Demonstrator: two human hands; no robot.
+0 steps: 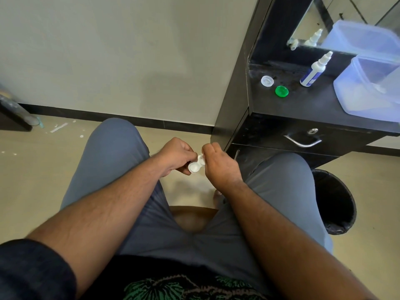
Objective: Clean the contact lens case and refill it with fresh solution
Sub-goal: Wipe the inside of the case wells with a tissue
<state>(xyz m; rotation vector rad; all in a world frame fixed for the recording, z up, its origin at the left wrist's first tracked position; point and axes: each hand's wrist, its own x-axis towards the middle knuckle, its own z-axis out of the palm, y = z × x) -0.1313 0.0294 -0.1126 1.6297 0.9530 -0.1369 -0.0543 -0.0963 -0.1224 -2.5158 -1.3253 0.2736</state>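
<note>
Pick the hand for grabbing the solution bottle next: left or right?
Right. The right hand is on the side of the counter holding the solution bottle; the left hand grips the lens case.

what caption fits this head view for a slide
Both hands, left hand and right hand, hold the open lens case; caps and solution bottle wait on the counter.
</note>
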